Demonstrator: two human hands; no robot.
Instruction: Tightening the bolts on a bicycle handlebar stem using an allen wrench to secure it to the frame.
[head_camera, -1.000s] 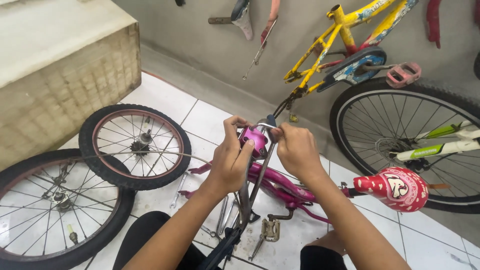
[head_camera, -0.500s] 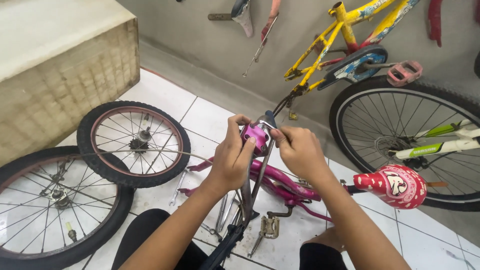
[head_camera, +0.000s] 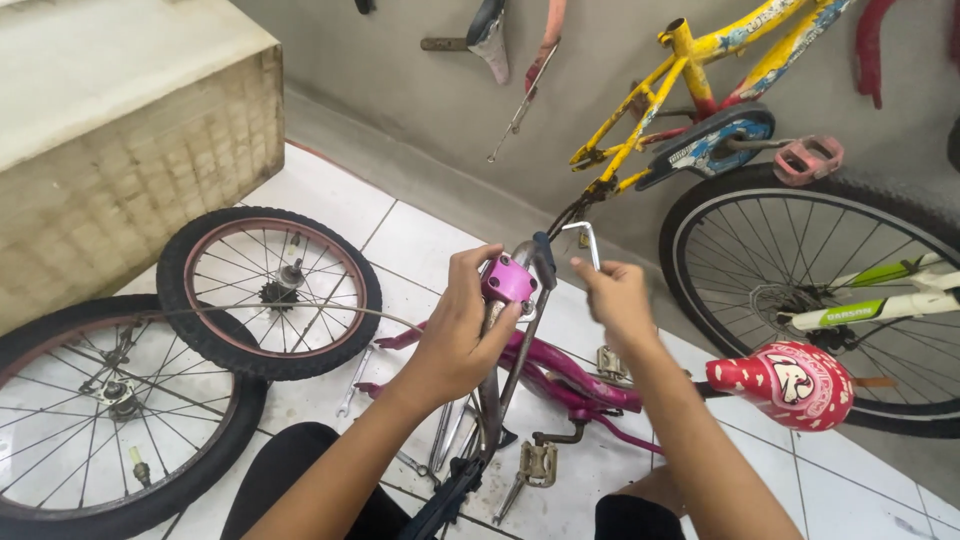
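head view: left hand (head_camera: 455, 335) clasps pink stem (head_camera: 508, 280); right hand (head_camera: 618, 296) just beside.

The small metal stem clamp (head_camera: 509, 279) near the middle is bright pink; the child's bicycle frame (head_camera: 560, 372) beneath it is magenta. At right, a padded saddle (head_camera: 781, 383) is red with white markings. Far off, another frame (head_camera: 690, 75) is yellow. The floor tiles (head_camera: 330, 195) are white.

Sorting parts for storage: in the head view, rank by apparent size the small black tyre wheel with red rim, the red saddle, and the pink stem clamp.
1. Small black tyre wheel with red rim
2. Red saddle
3. Pink stem clamp
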